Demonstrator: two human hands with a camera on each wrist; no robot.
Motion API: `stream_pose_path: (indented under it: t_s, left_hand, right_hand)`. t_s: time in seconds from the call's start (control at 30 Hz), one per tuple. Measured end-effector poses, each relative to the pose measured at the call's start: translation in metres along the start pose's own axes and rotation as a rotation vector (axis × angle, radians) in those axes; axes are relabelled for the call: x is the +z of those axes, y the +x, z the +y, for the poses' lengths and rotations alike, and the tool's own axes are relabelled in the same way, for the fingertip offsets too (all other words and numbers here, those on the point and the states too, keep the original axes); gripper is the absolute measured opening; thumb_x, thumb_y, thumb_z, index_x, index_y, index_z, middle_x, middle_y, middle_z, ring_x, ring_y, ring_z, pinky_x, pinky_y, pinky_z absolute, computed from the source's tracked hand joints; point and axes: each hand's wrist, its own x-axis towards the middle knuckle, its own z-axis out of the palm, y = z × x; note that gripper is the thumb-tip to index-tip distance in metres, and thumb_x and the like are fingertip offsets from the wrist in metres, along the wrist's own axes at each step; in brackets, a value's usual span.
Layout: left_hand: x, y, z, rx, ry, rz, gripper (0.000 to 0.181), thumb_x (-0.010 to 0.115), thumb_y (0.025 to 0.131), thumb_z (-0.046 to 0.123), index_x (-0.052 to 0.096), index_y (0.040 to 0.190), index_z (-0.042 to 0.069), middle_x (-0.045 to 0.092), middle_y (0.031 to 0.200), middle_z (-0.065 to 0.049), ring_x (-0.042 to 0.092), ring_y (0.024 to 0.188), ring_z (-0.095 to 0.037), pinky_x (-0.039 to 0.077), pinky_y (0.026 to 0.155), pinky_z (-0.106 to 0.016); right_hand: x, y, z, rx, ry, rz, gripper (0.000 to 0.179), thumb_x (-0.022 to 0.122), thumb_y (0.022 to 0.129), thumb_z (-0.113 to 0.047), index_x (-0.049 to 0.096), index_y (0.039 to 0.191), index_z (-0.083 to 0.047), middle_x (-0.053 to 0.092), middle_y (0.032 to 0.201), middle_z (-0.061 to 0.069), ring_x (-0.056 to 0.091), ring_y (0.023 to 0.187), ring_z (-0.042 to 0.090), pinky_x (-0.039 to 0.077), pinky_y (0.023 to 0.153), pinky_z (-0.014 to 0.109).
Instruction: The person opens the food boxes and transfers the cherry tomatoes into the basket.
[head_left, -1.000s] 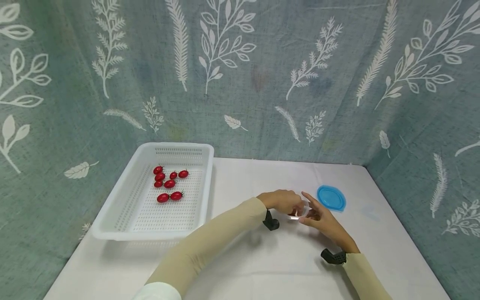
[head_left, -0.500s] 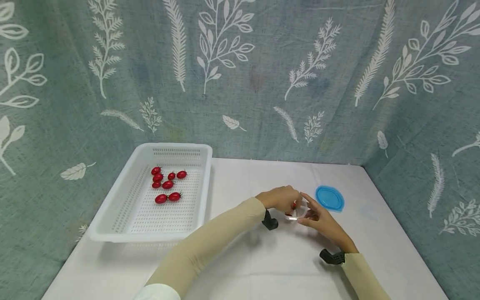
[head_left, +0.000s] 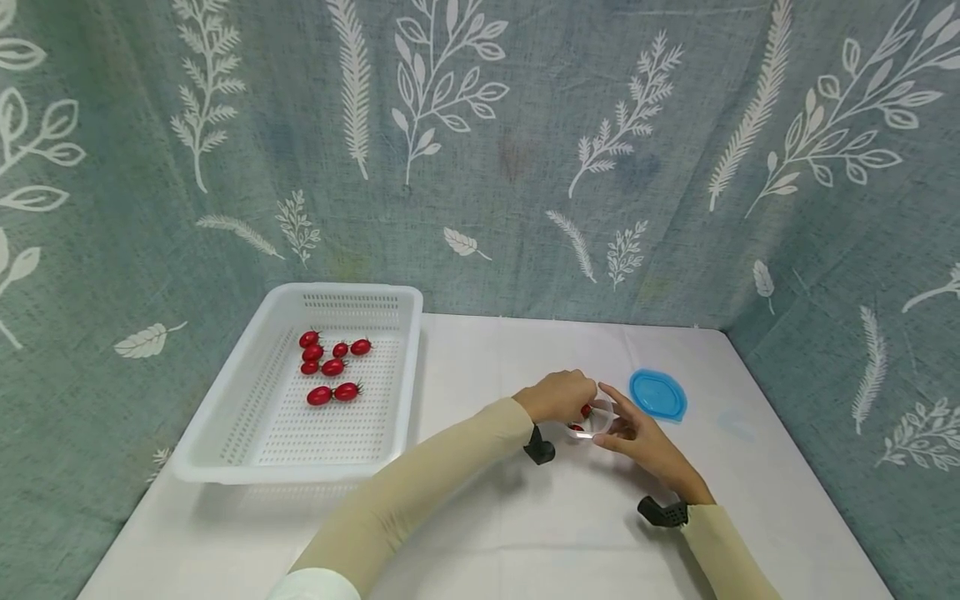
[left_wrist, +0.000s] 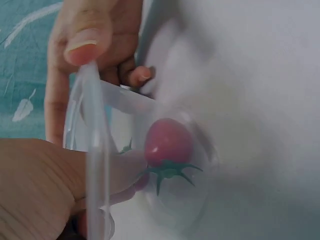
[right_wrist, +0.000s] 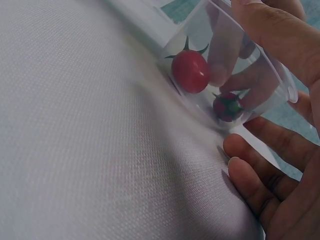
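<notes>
My left hand [head_left: 557, 396] reaches over the rim of a small clear plastic tub [head_left: 602, 422], its fingers down inside. Those fingers seem to pinch one cherry tomato [right_wrist: 227, 106], partly hidden by them. Another cherry tomato [left_wrist: 168, 142], with a green calyx, lies at the tub's bottom close to my left thumb [left_wrist: 122, 170]. My right hand [head_left: 637, 442] holds the tub from the right, thumb and fingers spread around its side and rim. In the right wrist view, the lower fingers [right_wrist: 255, 185] curl loosely beside the tub.
A blue lid [head_left: 658, 395] lies flat behind my right hand. To the left stands a white perforated basket [head_left: 300, 473] with several cherry tomatoes [head_left: 333, 367]. The white-covered table [head_left: 495, 517] ends at a leaf-patterned curtain [head_left: 525, 275].
The left hand has risen slightly and its fingers have shifted in the tub, so more of the tub and the red tomatoes inside now show. The right hand keeps its hold.
</notes>
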Motion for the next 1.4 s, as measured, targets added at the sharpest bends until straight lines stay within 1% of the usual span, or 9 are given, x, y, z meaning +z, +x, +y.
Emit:
stream_pose_path:
  t_s: [0.13,0.3,0.4,0.6,0.83,0.93,1.17,1.27,1.4]
  left_hand:
    - [0.004,-0.002,0.001,0.021,0.041,0.033,0.008,0.077,0.094,0.010,0.074,0.101,0.009,0.068,0.080,0.003,0.057,0.066,-0.006,0.045,0.060,-0.018]
    - [0.006,-0.003,0.002,0.014,0.060,0.054,0.013,0.081,0.090,0.012,0.076,0.102,0.009,0.072,0.087,0.002,0.062,0.072,-0.006,0.048,0.063,-0.017]
    - [0.007,-0.003,0.002,0.006,0.068,0.060,0.014,0.083,0.089,0.010,0.077,0.102,0.010,0.072,0.087,0.002,0.061,0.073,-0.006,0.048,0.063,-0.018]
    - [0.008,-0.003,-0.001,0.004,0.062,0.056,0.008,0.078,0.093,0.009,0.075,0.101,0.010,0.068,0.080,0.004,0.056,0.064,-0.007,0.043,0.058,-0.019]
    - [0.004,-0.002,-0.002,-0.019,-0.038,0.039,0.015,0.084,0.088,0.018,0.077,0.098,0.009,0.067,0.078,0.006,0.055,0.065,-0.007,0.045,0.059,-0.018]
    - [0.002,-0.001,-0.003,-0.017,-0.080,0.043,0.016,0.085,0.088,0.020,0.078,0.098,0.009,0.066,0.078,0.006,0.054,0.066,-0.007,0.045,0.058,-0.018]
    - [-0.001,-0.002,-0.008,0.015,-0.234,0.072,0.015,0.084,0.088,0.019,0.078,0.099,0.011,0.070,0.086,0.008,0.060,0.073,-0.003,0.048,0.063,-0.015]
    - [-0.004,-0.003,-0.009,0.033,-0.279,0.079,0.014,0.084,0.088,0.019,0.078,0.099,0.012,0.070,0.086,0.008,0.062,0.074,-0.002,0.050,0.063,-0.016]
    - [-0.010,-0.005,-0.010,0.048,-0.314,0.088,0.014,0.084,0.088,0.019,0.077,0.099,0.013,0.071,0.085,0.008,0.063,0.073,-0.002,0.050,0.063,-0.017]
  right_hand:
    - [0.001,-0.001,0.000,-0.015,0.021,-0.005,0.089,0.079,0.093,-0.021,0.027,0.163,-0.034,0.056,0.138,0.020,0.060,0.099,0.030,0.051,0.081,0.032]
    - [0.002,0.000,0.000,-0.021,0.009,-0.006,0.088,0.079,0.093,-0.021,0.026,0.164,-0.033,0.058,0.136,0.020,0.061,0.098,0.029,0.051,0.080,0.032]
    - [0.002,0.001,-0.001,-0.014,-0.007,-0.001,0.087,0.080,0.093,-0.024,0.028,0.162,-0.036,0.058,0.136,0.019,0.061,0.099,0.030,0.051,0.080,0.032]
    - [0.003,0.002,-0.001,-0.007,-0.017,0.002,0.086,0.079,0.093,-0.026,0.029,0.162,-0.036,0.058,0.137,0.019,0.060,0.100,0.030,0.052,0.081,0.033]
    - [0.003,0.002,-0.001,0.012,-0.018,-0.005,0.088,0.080,0.093,-0.030,0.027,0.163,-0.037,0.062,0.124,0.015,0.061,0.098,0.028,0.052,0.083,0.034]
    - [0.002,0.002,-0.002,0.011,-0.017,-0.001,0.087,0.080,0.093,-0.029,0.028,0.162,-0.038,0.062,0.122,0.015,0.061,0.098,0.029,0.052,0.083,0.034]
    - [0.003,0.001,-0.003,0.034,-0.025,-0.005,0.087,0.080,0.092,-0.029,0.028,0.162,-0.039,0.062,0.117,0.015,0.060,0.097,0.031,0.052,0.081,0.036]
    - [0.003,0.001,-0.003,0.041,-0.034,0.003,0.087,0.081,0.092,-0.030,0.029,0.161,-0.039,0.062,0.118,0.015,0.060,0.098,0.030,0.052,0.082,0.036]
    - [0.001,0.000,-0.001,0.046,-0.035,0.008,0.088,0.081,0.091,-0.031,0.029,0.162,-0.038,0.061,0.127,0.016,0.061,0.101,0.030,0.052,0.086,0.038]
